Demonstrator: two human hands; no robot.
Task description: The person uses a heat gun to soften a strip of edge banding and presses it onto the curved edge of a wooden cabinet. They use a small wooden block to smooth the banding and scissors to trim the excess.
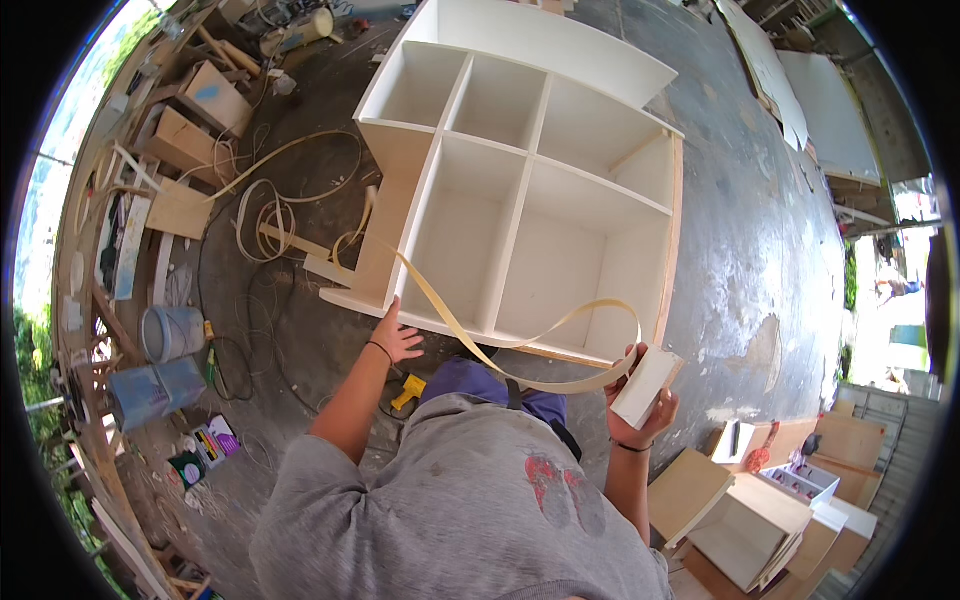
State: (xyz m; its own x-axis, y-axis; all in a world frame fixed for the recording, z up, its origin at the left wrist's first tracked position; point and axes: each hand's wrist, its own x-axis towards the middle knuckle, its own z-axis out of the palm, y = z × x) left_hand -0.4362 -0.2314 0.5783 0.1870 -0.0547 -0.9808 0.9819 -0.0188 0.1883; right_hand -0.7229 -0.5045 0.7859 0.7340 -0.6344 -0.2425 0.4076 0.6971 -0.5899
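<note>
A white cabinet [510, 240] with several open compartments lies in front of me. At its near left corner, my left hand [400, 338] rests against the edge with the fingers spread. My right hand [656, 418] is closed around a small off-white block [647, 388], just off the near right corner. A long cream edging strip [440, 304] runs from the cabinet's left side across its near edge. It loops up over the right compartment and meets my right hand. Whether the fingers pinch the strip together with the block, I cannot tell.
More strip coils [268, 222] and dark cables lie on the floor to the left. Beyond them stand a white bucket [172, 333] and a clear bin [155, 390]. A yellow tool [408, 391] lies by my left forearm. Wooden boxes [740, 530] are piled at the lower right.
</note>
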